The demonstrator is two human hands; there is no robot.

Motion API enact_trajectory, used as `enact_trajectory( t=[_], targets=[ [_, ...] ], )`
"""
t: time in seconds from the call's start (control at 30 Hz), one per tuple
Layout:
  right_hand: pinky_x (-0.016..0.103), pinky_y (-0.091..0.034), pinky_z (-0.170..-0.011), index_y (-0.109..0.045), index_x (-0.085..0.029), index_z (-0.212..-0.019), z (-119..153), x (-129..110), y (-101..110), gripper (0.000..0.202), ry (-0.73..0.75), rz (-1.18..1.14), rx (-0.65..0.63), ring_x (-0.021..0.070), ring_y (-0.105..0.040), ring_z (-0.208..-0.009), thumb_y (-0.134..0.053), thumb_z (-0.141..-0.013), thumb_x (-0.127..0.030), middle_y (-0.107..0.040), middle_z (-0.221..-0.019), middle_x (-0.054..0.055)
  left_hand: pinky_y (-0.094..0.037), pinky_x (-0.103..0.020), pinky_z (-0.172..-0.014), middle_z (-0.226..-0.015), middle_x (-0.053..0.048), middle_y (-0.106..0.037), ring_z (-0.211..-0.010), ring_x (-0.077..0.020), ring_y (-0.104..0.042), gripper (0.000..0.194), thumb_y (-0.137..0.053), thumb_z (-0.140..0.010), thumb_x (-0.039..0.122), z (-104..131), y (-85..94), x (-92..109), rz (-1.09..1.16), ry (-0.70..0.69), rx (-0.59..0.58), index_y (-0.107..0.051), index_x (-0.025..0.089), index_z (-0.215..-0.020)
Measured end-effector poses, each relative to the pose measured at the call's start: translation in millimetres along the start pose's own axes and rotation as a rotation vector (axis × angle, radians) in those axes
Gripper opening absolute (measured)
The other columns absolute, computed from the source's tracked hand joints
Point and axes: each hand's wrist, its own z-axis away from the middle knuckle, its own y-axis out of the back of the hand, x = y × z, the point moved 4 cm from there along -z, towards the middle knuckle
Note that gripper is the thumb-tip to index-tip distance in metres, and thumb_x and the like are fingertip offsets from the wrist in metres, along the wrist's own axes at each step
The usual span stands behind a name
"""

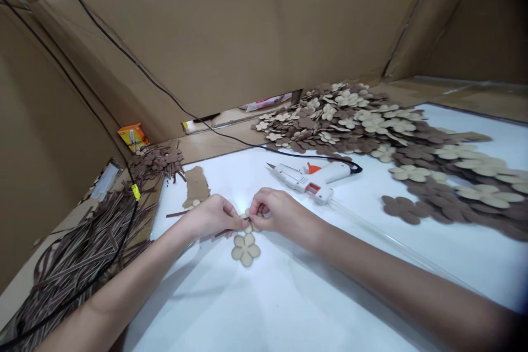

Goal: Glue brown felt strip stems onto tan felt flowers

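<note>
Above the middle of the white board, my left hand (pixel 218 215) is closed in a pinch on a narrow brown strip (pixel 221 234), whose end sticks out below the fingers. My right hand (pixel 277 210) meets it fingertip to fingertip, closed on a beige flower cutout (pixel 248 227) that both hands partly cover. Exactly how the strip and flower touch is hidden by the fingers. Just below the hands, a second beige flower (pixel 246 249) with rounded petals lies flat. Beyond my right hand rests a white glue gun (pixel 307 179) with an orange trigger, nozzle pointing left.
A large heap of brown and beige flowers (pixel 350 115) spreads over the back right. Striped strips (pixel 82 253) pile up at left, near brown flowers (pixel 159 162) and an orange packet (pixel 133 136). A black cord (pixel 165 91) crosses to the glue gun. Cardboard walls (pixel 231 27) surround the board.
</note>
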Motion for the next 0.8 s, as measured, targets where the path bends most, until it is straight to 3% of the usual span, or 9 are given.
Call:
enact_trajectory(
  t=[0.33, 0.5, 0.7, 0.8],
  targets=[
    [0.022, -0.044, -0.060, -0.062, -0.018, -0.065, -2, 2, -1, 0.007, 0.015, 0.019, -0.008, 0.0127, -0.057, -0.065, -0.058, -0.062, -0.014, -0.060, -0.073, 0.001, -0.024, -0.022, -0.040, -0.046, 0.002, -0.054, -0.041, -0.0065, -0.035, 0.048, -0.068, -0.053, 0.060, 0, 1.8, 0, -0.041, -0.049, -0.068, -0.063, 0.012, -0.057],
    [0.022, -0.044, -0.061, -0.061, -0.018, -0.064, -4, 4, -2, 0.007, 0.014, 0.002, -0.022, 0.0129, -0.056, -0.065, -0.057, -0.062, -0.013, -0.059, -0.073, 0.001, -0.026, -0.021, -0.044, -0.047, 0.001, -0.055, -0.045, -0.0077, -0.039, 0.046, -0.068, -0.055, 0.058, 4, 6.6, 0, -0.038, -0.108, -0.201, -0.063, 0.012, -0.056],
    [0.020, -0.046, -0.057, -0.056, -0.018, -0.081, -5, 6, -2, 0.014, 0.001, -0.093, -0.053, 0.0107, -0.055, -0.062, -0.058, -0.067, -0.017, -0.055, -0.068, -0.002, -0.011, -0.023, -0.039, -0.043, 0.003, -0.050, -0.039, -0.0054, -0.021, 0.049, -0.060, -0.063, 0.061, 11, 13.7, 3, -0.074, -0.112, -0.166, -0.065, 0.012, -0.058],
    [0.020, -0.047, -0.058, -0.054, -0.018, -0.084, -5, 6, -2, 0.015, -0.011, -0.125, -0.063, 0.0104, -0.054, -0.062, -0.058, -0.069, -0.019, -0.053, -0.068, -0.002, -0.011, -0.024, -0.039, -0.042, 0.002, -0.051, -0.038, -0.0057, -0.021, 0.046, -0.057, -0.068, 0.057, 14, 9.9, 8, -0.065, -0.104, -0.182, -0.065, 0.013, -0.056]
  ],
)
